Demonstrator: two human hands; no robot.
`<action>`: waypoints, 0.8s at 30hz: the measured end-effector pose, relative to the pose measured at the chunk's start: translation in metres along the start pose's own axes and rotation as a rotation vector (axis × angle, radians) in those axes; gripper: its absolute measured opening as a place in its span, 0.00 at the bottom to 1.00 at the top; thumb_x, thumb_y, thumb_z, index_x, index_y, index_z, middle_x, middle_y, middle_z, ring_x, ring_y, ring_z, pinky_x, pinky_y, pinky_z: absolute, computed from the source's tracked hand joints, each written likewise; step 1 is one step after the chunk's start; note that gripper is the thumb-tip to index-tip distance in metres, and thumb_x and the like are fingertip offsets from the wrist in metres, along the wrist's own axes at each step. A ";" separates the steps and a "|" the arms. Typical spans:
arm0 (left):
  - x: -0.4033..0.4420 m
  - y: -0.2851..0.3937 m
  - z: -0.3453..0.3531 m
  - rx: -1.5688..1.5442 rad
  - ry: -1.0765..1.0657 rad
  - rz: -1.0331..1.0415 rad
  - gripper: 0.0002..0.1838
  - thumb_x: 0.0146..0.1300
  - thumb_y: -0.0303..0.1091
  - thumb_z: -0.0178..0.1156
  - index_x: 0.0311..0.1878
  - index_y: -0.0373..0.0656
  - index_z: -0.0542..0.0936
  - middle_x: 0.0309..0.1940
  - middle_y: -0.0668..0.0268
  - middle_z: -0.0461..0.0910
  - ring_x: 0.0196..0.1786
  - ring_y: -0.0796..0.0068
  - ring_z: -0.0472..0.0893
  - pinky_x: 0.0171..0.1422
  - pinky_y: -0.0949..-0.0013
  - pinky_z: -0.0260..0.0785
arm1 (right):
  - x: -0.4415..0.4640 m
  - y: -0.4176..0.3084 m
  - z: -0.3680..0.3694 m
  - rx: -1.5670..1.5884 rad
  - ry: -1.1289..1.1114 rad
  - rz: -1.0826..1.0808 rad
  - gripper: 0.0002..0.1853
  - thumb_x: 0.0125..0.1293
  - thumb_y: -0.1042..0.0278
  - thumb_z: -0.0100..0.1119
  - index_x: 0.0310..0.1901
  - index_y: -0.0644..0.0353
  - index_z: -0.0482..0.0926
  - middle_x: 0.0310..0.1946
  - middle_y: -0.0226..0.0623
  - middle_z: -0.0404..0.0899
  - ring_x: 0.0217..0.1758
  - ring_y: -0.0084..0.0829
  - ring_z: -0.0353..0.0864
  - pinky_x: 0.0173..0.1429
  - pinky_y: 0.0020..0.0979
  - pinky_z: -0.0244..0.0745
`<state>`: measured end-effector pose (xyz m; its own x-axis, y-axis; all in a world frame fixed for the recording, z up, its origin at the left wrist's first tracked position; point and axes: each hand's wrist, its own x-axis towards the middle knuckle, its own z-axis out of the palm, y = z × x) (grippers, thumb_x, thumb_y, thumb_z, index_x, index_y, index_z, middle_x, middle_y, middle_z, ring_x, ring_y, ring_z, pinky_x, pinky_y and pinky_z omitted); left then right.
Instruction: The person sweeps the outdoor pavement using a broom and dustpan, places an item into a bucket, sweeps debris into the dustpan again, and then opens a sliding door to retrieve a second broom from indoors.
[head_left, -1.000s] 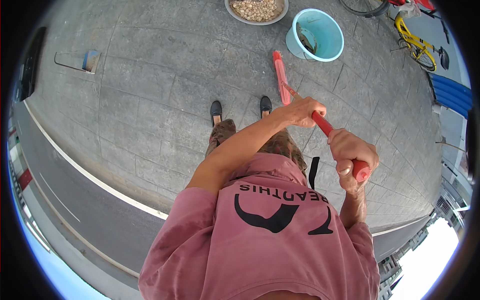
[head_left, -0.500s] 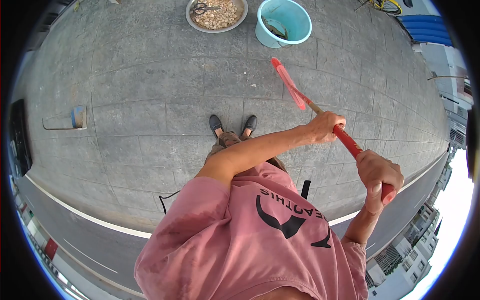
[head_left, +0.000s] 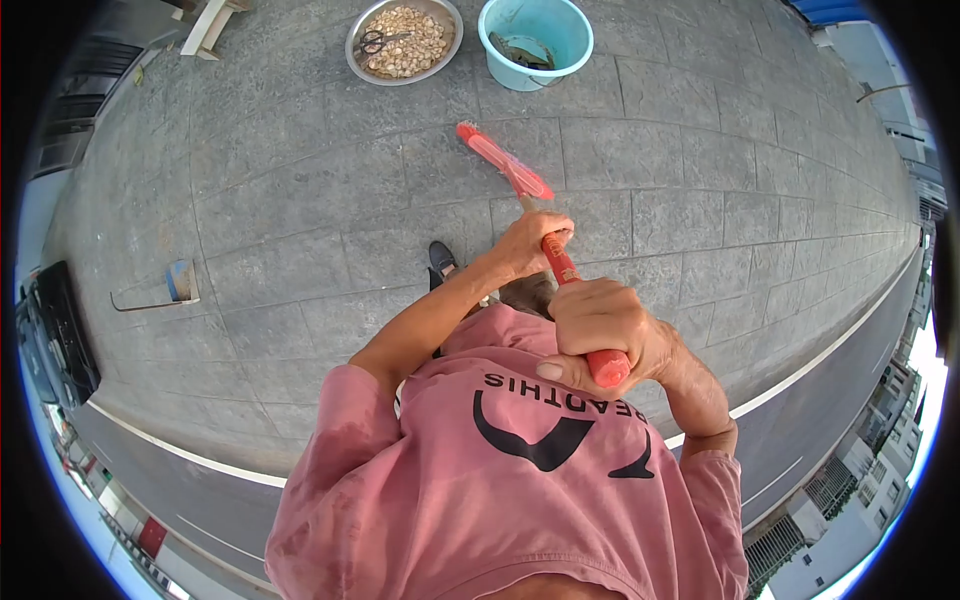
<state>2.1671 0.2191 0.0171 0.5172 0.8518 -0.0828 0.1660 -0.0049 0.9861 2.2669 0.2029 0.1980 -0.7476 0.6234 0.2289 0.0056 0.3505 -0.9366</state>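
Note:
Both hands grip a broom with a pinkish-red head (head_left: 508, 163) and a handle partly wrapped in red. My left hand (head_left: 530, 243) closes around the handle lower down, nearer the head. Higher up, my right hand (head_left: 608, 325) wraps the red grip, and its rounded end sticks out below the fist close to my shirt. The broom head lies slantwise over the paving ahead of my feet; whether the bristles touch the ground I cannot tell. One dark shoe (head_left: 441, 257) shows beside my left forearm.
Ahead stand a metal basin (head_left: 456, 50) of shells with scissors on top and a light-blue bucket (head_left: 572, 60) with something dark inside. To the left sits a long-handled dustpan (head_left: 180, 283). A white bench (head_left: 208, 28) is at the far left; a road (head_left: 200, 490) runs behind me.
Both hands and the broom have swung left, the right hand coming in front of my chest. The whole view has turned somewhat, shifting the basin and bucket left.

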 end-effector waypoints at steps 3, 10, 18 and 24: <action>0.013 0.026 0.003 0.059 0.093 0.054 0.04 0.47 0.27 0.53 0.24 0.38 0.70 0.18 0.57 0.71 0.25 0.57 0.73 0.30 0.60 0.63 | -0.010 -0.028 -0.023 0.000 0.237 0.037 0.15 0.45 0.72 0.63 0.12 0.60 0.64 0.10 0.31 0.63 0.13 0.31 0.62 0.19 0.30 0.55; 0.043 0.012 0.009 -0.130 0.035 0.212 0.02 0.51 0.25 0.54 0.27 0.36 0.72 0.17 0.61 0.70 0.20 0.68 0.69 0.26 0.68 0.62 | 0.021 -0.011 -0.005 -0.214 0.096 0.058 0.19 0.46 0.68 0.63 0.11 0.60 0.60 0.08 0.34 0.59 0.12 0.35 0.59 0.19 0.31 0.55; -0.030 -0.032 -0.073 -0.016 0.041 -0.028 0.01 0.50 0.23 0.55 0.28 0.38 0.74 0.13 0.69 0.65 0.18 0.81 0.63 0.22 0.73 0.56 | 0.078 0.013 0.045 0.067 -0.013 0.000 0.18 0.48 0.70 0.61 0.12 0.62 0.60 0.10 0.35 0.60 0.14 0.34 0.59 0.21 0.32 0.55; -0.044 -0.013 -0.111 0.143 0.189 0.006 0.06 0.39 0.23 0.57 0.21 0.36 0.69 0.13 0.60 0.68 0.17 0.68 0.67 0.24 0.67 0.58 | 0.068 0.011 0.038 0.079 0.168 -0.023 0.18 0.51 0.71 0.58 0.11 0.61 0.61 0.09 0.32 0.60 0.13 0.30 0.58 0.21 0.30 0.55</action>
<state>2.0494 0.2401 0.0239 0.3542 0.9345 -0.0350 0.2874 -0.0732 0.9550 2.1907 0.2230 0.1931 -0.6258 0.7260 0.2852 -0.0670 0.3142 -0.9470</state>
